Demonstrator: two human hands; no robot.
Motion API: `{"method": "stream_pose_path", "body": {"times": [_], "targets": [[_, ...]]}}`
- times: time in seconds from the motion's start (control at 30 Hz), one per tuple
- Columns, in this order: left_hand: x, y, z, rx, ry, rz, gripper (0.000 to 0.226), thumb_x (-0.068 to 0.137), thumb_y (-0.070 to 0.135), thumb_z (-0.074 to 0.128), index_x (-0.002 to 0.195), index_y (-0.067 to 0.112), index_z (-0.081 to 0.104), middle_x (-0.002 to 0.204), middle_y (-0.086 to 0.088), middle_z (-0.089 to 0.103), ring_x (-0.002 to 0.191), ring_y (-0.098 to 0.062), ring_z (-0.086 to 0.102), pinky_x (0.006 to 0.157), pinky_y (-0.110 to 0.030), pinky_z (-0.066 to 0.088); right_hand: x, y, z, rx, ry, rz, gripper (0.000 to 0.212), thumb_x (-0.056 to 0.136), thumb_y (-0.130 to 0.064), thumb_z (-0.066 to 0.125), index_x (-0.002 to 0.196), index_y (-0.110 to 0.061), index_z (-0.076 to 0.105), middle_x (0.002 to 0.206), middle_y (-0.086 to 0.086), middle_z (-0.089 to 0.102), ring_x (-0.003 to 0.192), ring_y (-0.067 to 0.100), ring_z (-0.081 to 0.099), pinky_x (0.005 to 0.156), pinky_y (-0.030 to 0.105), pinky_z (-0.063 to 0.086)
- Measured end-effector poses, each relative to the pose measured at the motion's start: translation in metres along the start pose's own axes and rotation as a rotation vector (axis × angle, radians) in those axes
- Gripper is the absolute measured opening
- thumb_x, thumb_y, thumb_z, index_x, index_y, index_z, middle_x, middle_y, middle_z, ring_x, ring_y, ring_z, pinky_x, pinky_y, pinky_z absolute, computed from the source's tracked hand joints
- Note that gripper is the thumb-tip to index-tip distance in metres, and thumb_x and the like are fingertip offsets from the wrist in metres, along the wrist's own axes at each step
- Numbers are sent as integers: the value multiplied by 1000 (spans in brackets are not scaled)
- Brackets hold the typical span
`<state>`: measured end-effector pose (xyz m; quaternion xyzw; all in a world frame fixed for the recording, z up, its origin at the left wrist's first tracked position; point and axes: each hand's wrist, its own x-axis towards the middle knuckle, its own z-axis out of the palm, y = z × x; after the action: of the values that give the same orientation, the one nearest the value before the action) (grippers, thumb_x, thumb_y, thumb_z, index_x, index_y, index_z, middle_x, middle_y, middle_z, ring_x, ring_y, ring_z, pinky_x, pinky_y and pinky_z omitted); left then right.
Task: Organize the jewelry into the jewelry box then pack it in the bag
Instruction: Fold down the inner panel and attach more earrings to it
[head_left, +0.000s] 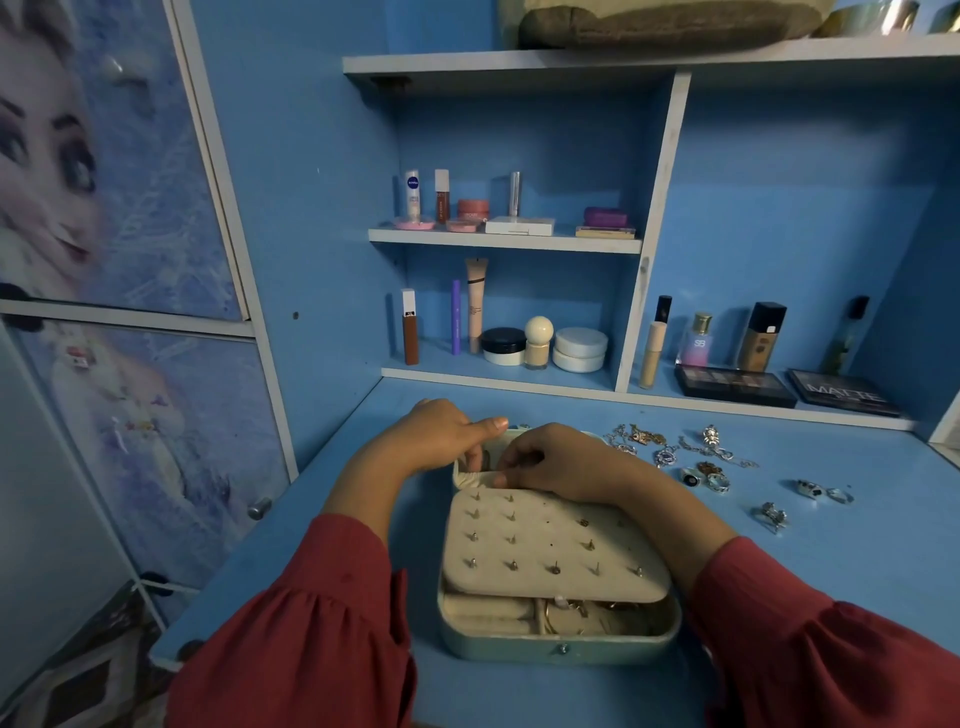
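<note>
Left hand (441, 434) and right hand (550, 457) are pinching the far lid pocket of the jewelry box (558, 636), mid-worktop | loose jewelry (701, 462) is lying right | advice: hold pocket open steadily while tucking pieces.

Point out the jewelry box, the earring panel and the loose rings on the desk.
jewelry box (561, 642): head view, front wall of the base.
earring panel (550, 545): head view, middle of the cream studded pad.
loose rings (719, 482): head view, a silver ring right of the box.
</note>
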<state>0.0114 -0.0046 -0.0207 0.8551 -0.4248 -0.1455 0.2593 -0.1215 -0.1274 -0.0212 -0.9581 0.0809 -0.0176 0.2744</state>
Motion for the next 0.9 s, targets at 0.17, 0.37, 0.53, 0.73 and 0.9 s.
{"method": "stream_pose_path", "body": {"times": [0.17, 0.37, 0.53, 0.73, 0.9], "targets": [[-3, 2, -1, -47, 20, 19, 55, 90, 59, 48, 66, 13, 67, 71, 5, 58, 76, -11, 56, 75, -28, 44, 0, 1, 0, 6, 11, 0, 19, 93, -31, 57, 98, -17, 69, 92, -4, 63, 81, 7, 54, 68, 15, 40], [-7, -5, -1, -41, 105, 99, 57, 90, 53, 53, 65, 3, 63, 76, -15, 50, 69, -22, 50, 72, -40, 46, 1, 2, 2, 136, 141, 20, 18, 85, -35, 69, 92, -19, 65, 81, -12, 58, 75, 1, 52, 63, 15, 38], [-13, -13, 2, -48, 112, 166, 43, 92, 48, 50, 84, 17, 78, 93, -5, 56, 101, -15, 45, 95, -31, 38, 1, 2, 2, 118, 91, 9, 22, 81, -41, 72, 91, -22, 75, 87, -5, 69, 82, 9, 60, 75, 26, 47], [-10, -17, 8, -142, 85, 170, 34, 94, 42, 51, 71, 26, 70, 107, 7, 51, 115, -9, 32, 101, -25, 23, 1, -3, -2, 82, 7, 23, 20, 88, -34, 66, 95, -16, 72, 82, -11, 64, 75, 1, 55, 64, 12, 39], [-7, -9, 17, -131, 22, 160, 38, 95, 43, 48, 100, 14, 72, 115, 7, 50, 117, -8, 31, 108, -27, 24, 4, -1, 2, 29, -3, 18, 21, 92, -30, 60, 91, -11, 66, 87, 3, 64, 76, 10, 54, 66, 20, 40]]}}
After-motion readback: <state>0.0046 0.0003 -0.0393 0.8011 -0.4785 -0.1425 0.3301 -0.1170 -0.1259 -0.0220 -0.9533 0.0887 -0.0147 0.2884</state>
